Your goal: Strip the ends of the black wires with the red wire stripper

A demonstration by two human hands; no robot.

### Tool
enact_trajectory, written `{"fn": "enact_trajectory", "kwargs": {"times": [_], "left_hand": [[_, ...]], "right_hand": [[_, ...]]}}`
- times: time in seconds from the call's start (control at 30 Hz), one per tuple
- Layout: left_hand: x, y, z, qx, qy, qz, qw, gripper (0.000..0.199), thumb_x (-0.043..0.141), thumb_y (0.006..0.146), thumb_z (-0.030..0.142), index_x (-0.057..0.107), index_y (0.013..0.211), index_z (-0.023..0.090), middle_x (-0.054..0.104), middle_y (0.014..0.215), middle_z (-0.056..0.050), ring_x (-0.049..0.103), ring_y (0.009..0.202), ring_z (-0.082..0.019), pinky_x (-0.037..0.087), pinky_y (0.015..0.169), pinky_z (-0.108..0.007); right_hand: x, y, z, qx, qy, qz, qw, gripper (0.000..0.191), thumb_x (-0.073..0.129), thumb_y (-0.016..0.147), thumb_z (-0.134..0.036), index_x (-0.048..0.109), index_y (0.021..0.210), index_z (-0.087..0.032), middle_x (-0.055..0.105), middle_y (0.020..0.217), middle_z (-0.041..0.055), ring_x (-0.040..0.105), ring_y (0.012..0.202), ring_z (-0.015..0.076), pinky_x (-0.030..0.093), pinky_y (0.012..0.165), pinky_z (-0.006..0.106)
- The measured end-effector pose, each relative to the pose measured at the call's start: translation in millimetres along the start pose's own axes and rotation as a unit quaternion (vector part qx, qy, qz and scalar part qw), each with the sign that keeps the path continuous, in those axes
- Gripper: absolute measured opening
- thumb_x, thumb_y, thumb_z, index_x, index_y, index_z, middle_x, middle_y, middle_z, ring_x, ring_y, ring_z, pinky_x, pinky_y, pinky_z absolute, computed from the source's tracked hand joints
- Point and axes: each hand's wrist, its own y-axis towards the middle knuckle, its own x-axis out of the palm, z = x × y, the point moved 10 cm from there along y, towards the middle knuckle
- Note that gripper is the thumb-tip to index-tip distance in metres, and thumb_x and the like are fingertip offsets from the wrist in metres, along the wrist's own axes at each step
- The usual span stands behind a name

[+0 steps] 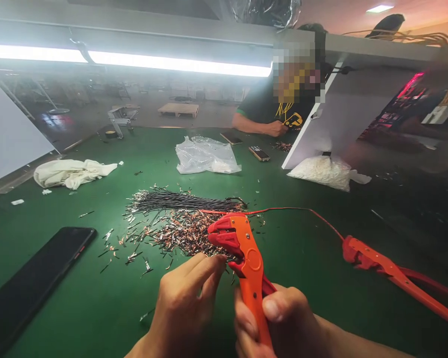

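My right hand [276, 318] is wrapped round the handles of an orange and red wire stripper [252, 258], whose jaws point up and left. Just left of the tool, my left hand [192, 293] is closed, thumb and fingers pinched beside the lower jaw; what they hold is too small to name. Beyond both hands lies a heap of short wire pieces with copper and silver ends [182, 233]. A bundle of dark wires [182, 200] lies behind the heap. From near the stripper's head a thin red wire [287, 208] runs right to a second orange tool [381, 261].
A black phone [37, 283] lies at the left on the green table [306, 308]. Farther back are a white cloth [72, 173], clear plastic bags [207, 155], a bag of white pieces [323, 171] and two smaller phones. Across the table sits a person [261, 112].
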Motion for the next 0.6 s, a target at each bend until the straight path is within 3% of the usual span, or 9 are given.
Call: {"fn": "enact_trajectory", "kwargs": {"times": [0.27,0.6], "left_hand": [[-1.2,-0.5,5.4,0.01,-0.009,0.004,1.0,0.015,0.052,0.09,0.007,0.061,0.094,0.018,0.072,0.077,-0.001,0.067,0.062,-0.008,0.051,0.058,-0.014],[2.5,-5.2,3.7,-0.015,-0.024,-0.009,1.0,0.021,0.052,0.088,0.003,0.061,0.099,0.019,0.071,0.077,0.002,0.066,0.061,-0.006,0.048,0.057,-0.011]], "right_hand": [[-19.9,-0.2,5.3,-0.007,-0.045,0.065,0.997,0.039,0.064,0.073,-0.046,0.062,0.069,-0.008,0.055,0.046,0.0036,0.049,0.038,0.0087,0.038,0.039,0.017],[-19.5,-2.3,4.5,-0.018,-0.065,0.064,0.996,0.044,0.068,0.076,-0.05,0.062,0.066,-0.007,0.052,0.047,0.0014,0.048,0.04,0.0074,0.035,0.037,0.015]]}}
